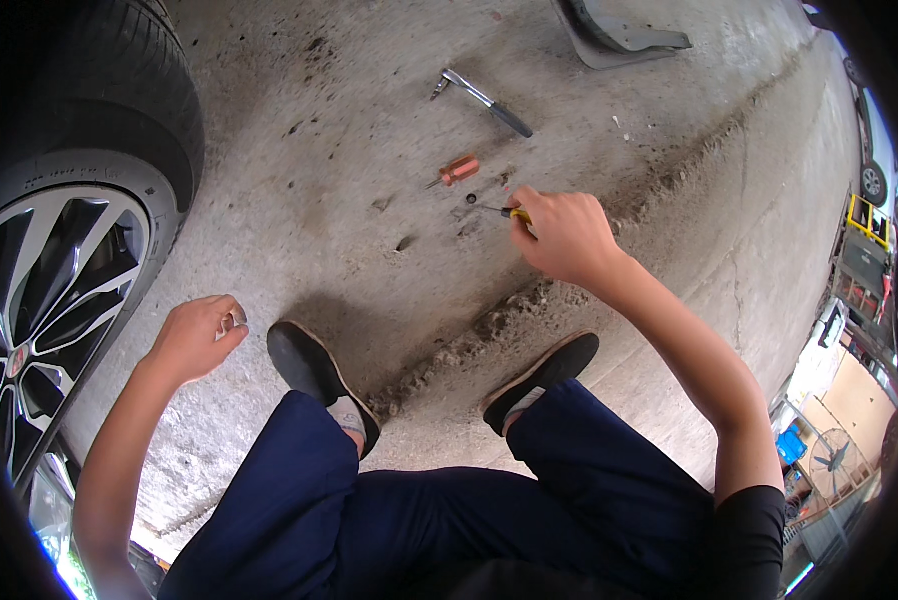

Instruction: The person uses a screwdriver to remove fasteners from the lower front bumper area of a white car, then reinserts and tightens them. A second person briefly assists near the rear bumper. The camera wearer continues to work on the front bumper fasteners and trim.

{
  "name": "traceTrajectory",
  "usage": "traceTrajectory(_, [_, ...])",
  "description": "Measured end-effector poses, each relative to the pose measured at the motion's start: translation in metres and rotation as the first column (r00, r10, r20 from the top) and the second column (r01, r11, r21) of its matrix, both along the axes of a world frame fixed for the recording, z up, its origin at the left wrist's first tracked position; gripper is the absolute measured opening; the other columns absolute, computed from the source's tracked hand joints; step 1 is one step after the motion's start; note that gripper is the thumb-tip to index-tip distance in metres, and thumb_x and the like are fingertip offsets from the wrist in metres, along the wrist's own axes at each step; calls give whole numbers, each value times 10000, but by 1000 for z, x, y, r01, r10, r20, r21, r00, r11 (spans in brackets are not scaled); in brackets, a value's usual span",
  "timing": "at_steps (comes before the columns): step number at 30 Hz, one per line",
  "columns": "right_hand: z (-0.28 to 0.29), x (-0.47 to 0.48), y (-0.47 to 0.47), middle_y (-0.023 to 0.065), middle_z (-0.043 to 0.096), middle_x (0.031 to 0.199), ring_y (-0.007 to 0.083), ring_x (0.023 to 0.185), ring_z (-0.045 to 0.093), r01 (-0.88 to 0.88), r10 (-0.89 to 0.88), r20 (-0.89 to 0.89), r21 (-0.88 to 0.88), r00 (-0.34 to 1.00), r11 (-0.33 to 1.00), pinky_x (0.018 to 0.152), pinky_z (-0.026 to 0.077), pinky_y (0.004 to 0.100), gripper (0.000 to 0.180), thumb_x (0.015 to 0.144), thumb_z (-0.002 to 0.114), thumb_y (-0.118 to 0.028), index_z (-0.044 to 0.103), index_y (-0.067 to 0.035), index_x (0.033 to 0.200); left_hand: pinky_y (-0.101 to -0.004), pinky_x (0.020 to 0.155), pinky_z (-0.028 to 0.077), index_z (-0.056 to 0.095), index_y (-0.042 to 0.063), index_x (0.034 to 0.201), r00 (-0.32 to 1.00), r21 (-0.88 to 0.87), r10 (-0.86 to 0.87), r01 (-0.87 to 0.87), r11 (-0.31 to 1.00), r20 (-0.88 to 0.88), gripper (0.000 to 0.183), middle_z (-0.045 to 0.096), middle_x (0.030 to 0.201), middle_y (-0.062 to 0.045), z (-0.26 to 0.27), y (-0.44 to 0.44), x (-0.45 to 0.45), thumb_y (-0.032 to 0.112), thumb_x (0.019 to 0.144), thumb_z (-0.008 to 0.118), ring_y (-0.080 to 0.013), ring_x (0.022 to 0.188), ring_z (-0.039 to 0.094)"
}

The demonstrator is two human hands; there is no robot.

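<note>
My right hand [565, 232] is closed around the yellow and black handle of a screwdriver [519, 215], low over the concrete floor. Its thin shaft points left towards a small dark round part [471, 199], perhaps a socket or cap. Just above that part lies a screwdriver with a clear red handle [460, 171]. Farther up, a ratchet wrench with a black grip [486, 101] rests on the floor. My left hand [201, 334] hangs between the wheel and my left shoe, fingers curled, with nothing clearly visible in it.
A car wheel with tyre and alloy rim [66, 255] stands at the left. A dark curved plastic panel [621, 41] lies at the top. A rough broken seam [494, 326] crosses the floor near my shoes. At the far right are a car [875, 150], a tool cart and a fan [831, 459].
</note>
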State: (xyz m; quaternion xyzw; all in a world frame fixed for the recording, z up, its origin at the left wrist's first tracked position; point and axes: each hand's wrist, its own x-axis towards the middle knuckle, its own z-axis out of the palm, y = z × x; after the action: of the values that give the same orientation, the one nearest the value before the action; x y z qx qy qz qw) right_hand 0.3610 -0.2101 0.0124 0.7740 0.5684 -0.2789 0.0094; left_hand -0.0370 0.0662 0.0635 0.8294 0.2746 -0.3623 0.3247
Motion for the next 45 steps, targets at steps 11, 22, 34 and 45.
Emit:
traceTrajectory(11, [-26,-3,21,138,706,744,384,707,701,18,-7,-97,112,995,994,646,536,512,335,906,707,-354,586,-59,1010,-434,800,544,707,43,997,1000,8,-11,11,1000,3,207,721,903,-139,1,-3,-3,235,921,724,-330,881,704])
traceTrajectory(22, [-14,-19,46,84,613,671,246,638,613,256,-211,-434,47,876,966,601,449,401,315,941,728,-316,661,-21,856,-424,771,543,701,60,993,987,-24,18,-14,1000,157,197,715,900,-128,10,-9,2,243,926,727,-329,867,704])
traceTrajectory(34, [155,-61,84,-29,578,766,53,725,485,301,-273,-934,-199,229,933,622,384,258,250,974,765,-242,717,2,982,-242,578,490,778,73,1168,655,-357,365,-153,922,661,381,720,871,-55,127,-42,124,71,798,870,-121,734,691])
traceTrajectory(45, [167,-69,71,0,628,822,59,770,525,332,-200,-958,-123,207,935,671,410,257,196,960,782,-168,704,11,973,-227,547,435,782,59,1099,550,-307,343,-161,938,761,378,711,929,-62,134,-51,117,38,740,897,-112,742,667])
